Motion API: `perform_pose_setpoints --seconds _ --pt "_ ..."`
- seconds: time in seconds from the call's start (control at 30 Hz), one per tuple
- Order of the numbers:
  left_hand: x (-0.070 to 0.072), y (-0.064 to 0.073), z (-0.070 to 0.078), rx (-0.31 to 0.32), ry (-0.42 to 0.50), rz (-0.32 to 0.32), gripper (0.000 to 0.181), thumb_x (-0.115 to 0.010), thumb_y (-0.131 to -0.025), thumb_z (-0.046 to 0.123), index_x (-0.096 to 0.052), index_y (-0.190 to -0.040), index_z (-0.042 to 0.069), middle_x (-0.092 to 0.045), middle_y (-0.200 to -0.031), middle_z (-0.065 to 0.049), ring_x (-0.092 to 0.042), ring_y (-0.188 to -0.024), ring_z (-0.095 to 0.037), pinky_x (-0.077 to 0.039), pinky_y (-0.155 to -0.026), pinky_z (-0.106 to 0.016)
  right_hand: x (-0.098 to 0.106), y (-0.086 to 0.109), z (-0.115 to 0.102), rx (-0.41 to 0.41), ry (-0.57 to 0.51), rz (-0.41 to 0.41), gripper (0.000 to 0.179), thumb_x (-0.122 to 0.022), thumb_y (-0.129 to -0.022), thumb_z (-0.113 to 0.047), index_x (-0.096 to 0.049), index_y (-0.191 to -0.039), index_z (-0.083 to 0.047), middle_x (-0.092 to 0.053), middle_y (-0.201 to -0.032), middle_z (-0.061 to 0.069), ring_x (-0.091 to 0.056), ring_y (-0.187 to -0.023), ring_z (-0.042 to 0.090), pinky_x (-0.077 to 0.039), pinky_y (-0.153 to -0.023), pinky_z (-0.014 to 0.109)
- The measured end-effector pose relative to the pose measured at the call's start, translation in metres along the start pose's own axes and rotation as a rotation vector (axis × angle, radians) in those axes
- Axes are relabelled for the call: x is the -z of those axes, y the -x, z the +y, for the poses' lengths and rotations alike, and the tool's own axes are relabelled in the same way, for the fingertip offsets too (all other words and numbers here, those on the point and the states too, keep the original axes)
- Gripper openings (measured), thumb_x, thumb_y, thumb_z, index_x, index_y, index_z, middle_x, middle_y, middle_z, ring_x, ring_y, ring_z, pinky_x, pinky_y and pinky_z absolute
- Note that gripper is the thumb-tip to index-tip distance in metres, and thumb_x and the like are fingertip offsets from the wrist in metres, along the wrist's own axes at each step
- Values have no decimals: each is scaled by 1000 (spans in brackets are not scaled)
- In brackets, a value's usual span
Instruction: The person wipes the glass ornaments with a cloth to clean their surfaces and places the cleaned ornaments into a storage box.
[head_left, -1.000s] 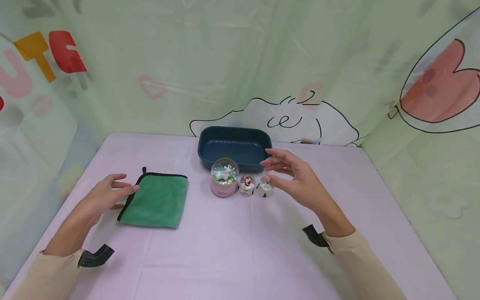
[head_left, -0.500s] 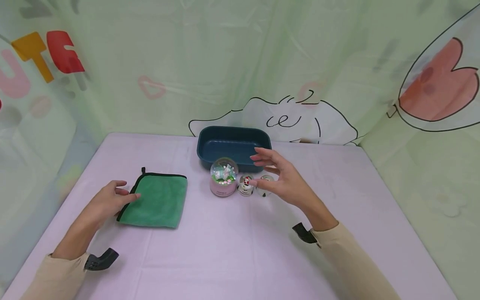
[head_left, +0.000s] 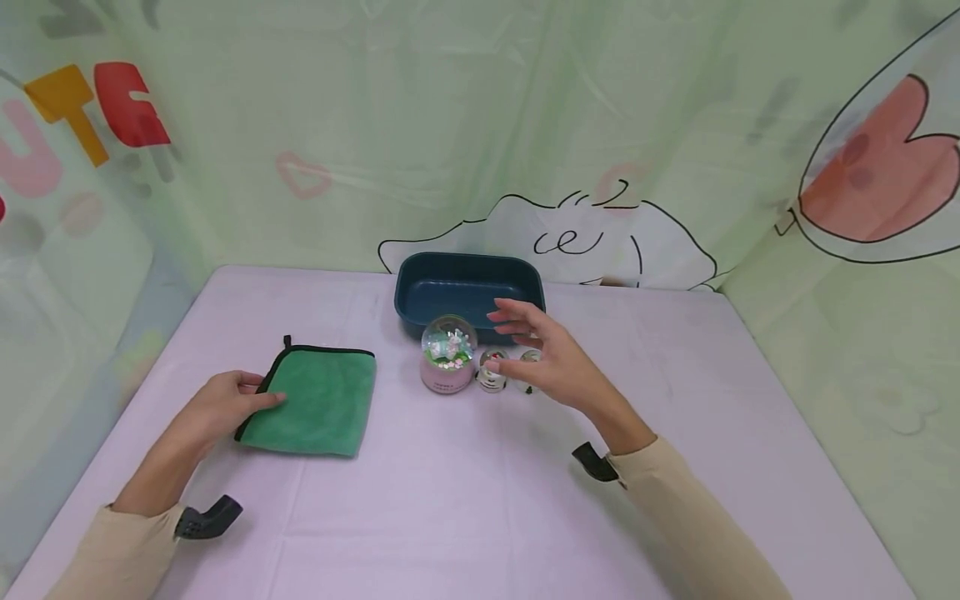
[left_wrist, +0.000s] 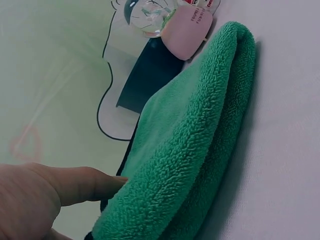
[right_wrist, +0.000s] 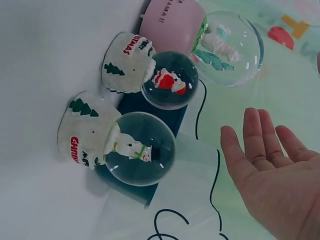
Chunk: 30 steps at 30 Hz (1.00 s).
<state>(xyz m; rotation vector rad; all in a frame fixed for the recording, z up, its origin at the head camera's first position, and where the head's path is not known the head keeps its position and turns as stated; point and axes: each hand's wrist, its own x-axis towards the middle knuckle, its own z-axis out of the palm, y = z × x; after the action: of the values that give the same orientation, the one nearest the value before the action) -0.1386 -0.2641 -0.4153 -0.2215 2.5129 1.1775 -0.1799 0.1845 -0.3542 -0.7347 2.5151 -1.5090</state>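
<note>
My left hand [head_left: 216,406] is at the left edge of a folded green cloth [head_left: 318,404] with black trim. Its thumb lies over the cloth while the other fingers go down behind the edge, mostly hidden; the left wrist view shows the thumb tip [left_wrist: 117,184] against the cloth. Above the snow globes hovers my right hand [head_left: 553,358], fingers spread, holding nothing. Overlapped by it in the head view are a small snow globe with a red figure [right_wrist: 172,82] and another with a snowman [right_wrist: 140,150]. A larger pink-based snow globe [head_left: 447,358] stands just left of them.
A dark blue rectangular tub [head_left: 468,260] stands behind the globes, close to the back edge of the table. A pale pink cloth [head_left: 420,508] covers the table. Printed curtains [head_left: 450,125] hang at the back and sides.
My left hand has come in and down onto the green cloth's edge, its fingers slipping behind it. The right hand has moved left over the small globes. Cloth and globes have stayed put.
</note>
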Motion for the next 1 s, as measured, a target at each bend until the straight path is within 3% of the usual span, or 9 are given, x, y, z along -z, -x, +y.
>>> perform_pose_setpoints --seconds 0.33,0.5,0.73,1.0 --pt "-3 -7 3 2 -17 -40 85 -62 -100 39 -27 -146 -22 -38 -146 -42 -43 -131 -50 -41 -105 -59 -14 -13 11 -14 -14 -34 87 -84 -86 -19 -34 -157 -19 -45 -156 8 -46 -139 24 -36 -116 49" --pt "-4 -10 5 18 54 -76 88 -60 -101 41 -21 -149 -22 -33 -150 -40 -41 -133 -47 -40 -106 -56 -21 -18 15 7 -26 -50 87 -84 -85 -17 -35 -157 -19 -43 -156 7 -43 -141 24 -34 -118 48" --pt "-7 -13 7 -2 219 -127 83 -60 -101 38 -24 -152 -17 -46 -145 -29 -56 -109 -22 -50 -83 -28 -28 -22 17 18 -36 -65 87 -84 -85 -13 -34 -157 -15 -39 -159 8 -40 -143 25 -34 -118 49" --pt "-10 -15 5 -67 286 -127 76 -60 -102 32 -24 -155 -8 -55 -132 -19 -60 -94 -11 -52 -77 -29 -34 -31 19 9 -39 -93 85 -82 -85 -8 -35 -156 -13 -39 -158 8 -42 -141 25 -39 -115 47"
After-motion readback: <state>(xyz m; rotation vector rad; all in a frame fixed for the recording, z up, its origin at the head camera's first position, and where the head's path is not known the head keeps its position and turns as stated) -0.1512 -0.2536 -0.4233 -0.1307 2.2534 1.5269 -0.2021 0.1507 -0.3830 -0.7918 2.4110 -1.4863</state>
